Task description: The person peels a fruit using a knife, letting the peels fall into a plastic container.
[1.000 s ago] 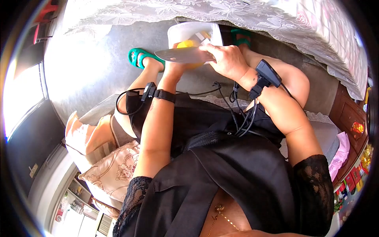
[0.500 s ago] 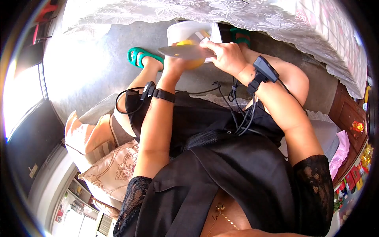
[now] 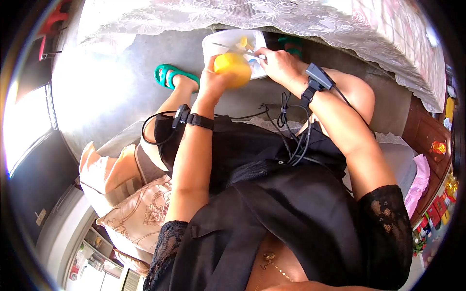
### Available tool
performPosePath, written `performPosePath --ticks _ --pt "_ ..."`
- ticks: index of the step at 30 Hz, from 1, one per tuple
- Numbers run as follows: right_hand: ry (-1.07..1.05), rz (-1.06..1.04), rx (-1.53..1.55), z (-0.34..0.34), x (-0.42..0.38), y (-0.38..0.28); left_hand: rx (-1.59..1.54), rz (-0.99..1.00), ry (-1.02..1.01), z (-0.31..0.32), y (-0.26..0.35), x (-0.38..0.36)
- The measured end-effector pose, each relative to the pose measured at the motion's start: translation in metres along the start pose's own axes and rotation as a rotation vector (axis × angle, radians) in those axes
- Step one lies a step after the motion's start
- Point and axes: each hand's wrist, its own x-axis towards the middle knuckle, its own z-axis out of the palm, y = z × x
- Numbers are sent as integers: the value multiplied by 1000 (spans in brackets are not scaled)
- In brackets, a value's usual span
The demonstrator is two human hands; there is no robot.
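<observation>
A round yellow fruit [image 3: 233, 69], slightly blurred, is held in my left hand [image 3: 212, 83], whose fingers wrap its left side. My right hand [image 3: 279, 65] is closed on the handle of a knife [image 3: 235, 49]. The blade points left, seen nearly edge-on, just beyond the fruit. Beneath both hands stands a white bin [image 3: 211, 42] on the floor. Inside it lie a yellow piece [image 3: 246, 43] and some other scraps, too small to name.
A lace-covered table [image 3: 272, 14] runs along the top. Green sandals [image 3: 167, 76] are on my feet. Black cables [image 3: 296, 140] hang from the wrist devices across my lap. A patterned cushion [image 3: 141, 211] lies at the left.
The knife has moved off the front of the fruit to its far side, with its blade turned edge-on. More of the fruit and the bin's contents now shows.
</observation>
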Motion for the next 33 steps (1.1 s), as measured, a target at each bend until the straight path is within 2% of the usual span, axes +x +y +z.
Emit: performPosePath --ticks 4,11,17,19,21,23,24,27,30,33 --pt "81 -247 53 -7 0 -20 135 -41 120 1 6 -6" --pt "97 -325 149 -19 -1 -24 57 59 -67 -7 10 -2" --pt "37 -219 70 -3 0 -9 135 55 17 -2 4 -4" --pt "-53 -61 -57 6 1 7 269 111 7 1 8 -9" --pt "-102 85 -99 12 1 19 149 133 -39 2 13 -9" --pt "-91 127 -50 7 1 14 19 107 -13 5 20 -12" --pt "-64 164 -45 5 1 11 -18 39 22 1 9 -4" --pt "24 17 33 -1 3 -7 -57 -85 221 -6 -10 7" --pt "117 -226 114 -8 -6 -34 -147 -62 235 -9 -15 6" --pt "158 -302 83 -10 -12 -45 -234 -81 234 -5 -17 7"
